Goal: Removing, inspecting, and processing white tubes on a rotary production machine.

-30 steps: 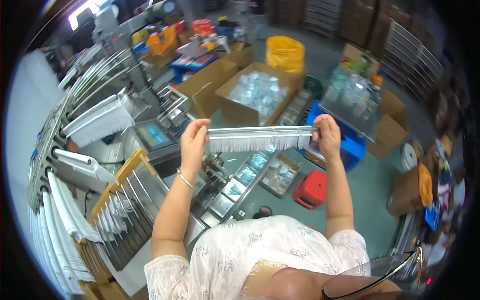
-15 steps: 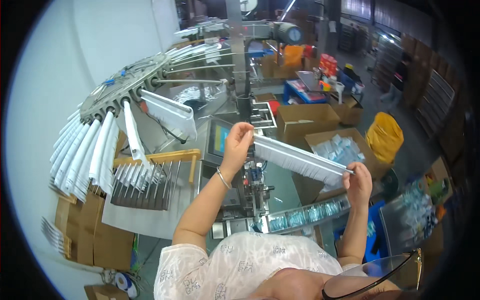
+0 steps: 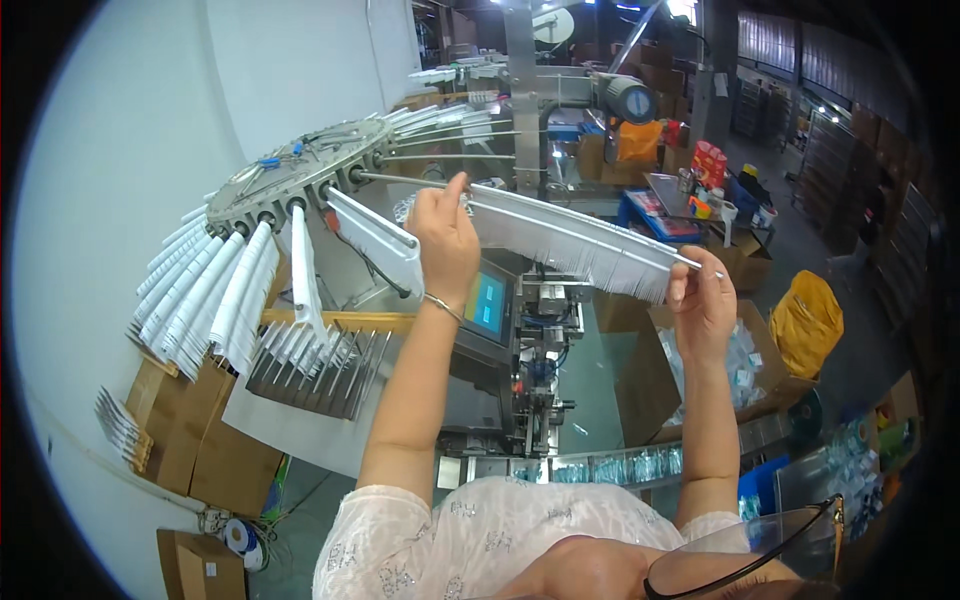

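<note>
Between my two hands stretches a thin metal rod with a stack of thin white plastic bags (image 3: 580, 245) hanging from it like a fringe. My left hand (image 3: 445, 240) pinches the stack's left end, close to a bare spoke (image 3: 405, 180) of the round metal carousel (image 3: 300, 170). Whether the rod and spoke touch is hidden behind my fingers. My right hand (image 3: 704, 300) grips the rod's right end, its tip poking past the fingers. Other spokes carry similar white bag stacks (image 3: 245, 290); the nearest loaded one (image 3: 375, 240) hangs just left of my left wrist.
Below the carousel stands a wooden-handled rack of metal rods (image 3: 320, 375). A touch screen (image 3: 487, 305) and machine parts (image 3: 540, 370) lie under my arms. An open carton of clear packets (image 3: 745, 365) and a yellow sack (image 3: 807, 325) stand at right. A conveyor (image 3: 610, 468) runs near my body.
Both hands have raised the rod and its bag stack up and away from my body, toward the carousel. The left end now meets the area of a bare spoke. My view has shifted too.
</note>
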Demonstrator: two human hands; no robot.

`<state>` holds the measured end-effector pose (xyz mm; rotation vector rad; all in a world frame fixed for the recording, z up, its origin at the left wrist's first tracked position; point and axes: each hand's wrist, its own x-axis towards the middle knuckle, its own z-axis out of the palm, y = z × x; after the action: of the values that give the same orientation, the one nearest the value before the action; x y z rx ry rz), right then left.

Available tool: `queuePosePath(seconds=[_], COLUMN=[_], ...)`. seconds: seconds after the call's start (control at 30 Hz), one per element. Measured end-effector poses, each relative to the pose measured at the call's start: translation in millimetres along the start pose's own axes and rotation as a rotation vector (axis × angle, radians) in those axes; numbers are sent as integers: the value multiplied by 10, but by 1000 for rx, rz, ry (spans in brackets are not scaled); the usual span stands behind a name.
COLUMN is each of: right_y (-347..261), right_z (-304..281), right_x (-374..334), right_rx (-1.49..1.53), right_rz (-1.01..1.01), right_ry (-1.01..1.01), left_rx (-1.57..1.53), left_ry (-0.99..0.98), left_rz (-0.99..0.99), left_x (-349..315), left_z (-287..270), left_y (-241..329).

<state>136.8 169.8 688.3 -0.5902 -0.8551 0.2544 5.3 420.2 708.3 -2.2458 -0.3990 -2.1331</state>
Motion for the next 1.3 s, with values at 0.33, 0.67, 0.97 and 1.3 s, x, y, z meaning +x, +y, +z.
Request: queuePosePath(seconds=[0.33, 0.67, 0.97, 1.3], right_y=[806, 1157, 1299, 1415], right_z=[799, 1124, 1150, 1212], right_x=[428, 480, 559, 557], right_rx=[-264, -95, -144, -253], right_rz=[80, 73, -75, -218], right_ry=[-56, 112, 78, 135], left_rx=[-417, -410, -381, -383], left_ry=[-393, -569, -810, -851], left_rz=[238, 60, -281, -263], left_x=[-1009, -1385, -1927, -2106], left_z=[-842, -2190, -2765, -2847], left_y=[623, -180, -898, -1063])
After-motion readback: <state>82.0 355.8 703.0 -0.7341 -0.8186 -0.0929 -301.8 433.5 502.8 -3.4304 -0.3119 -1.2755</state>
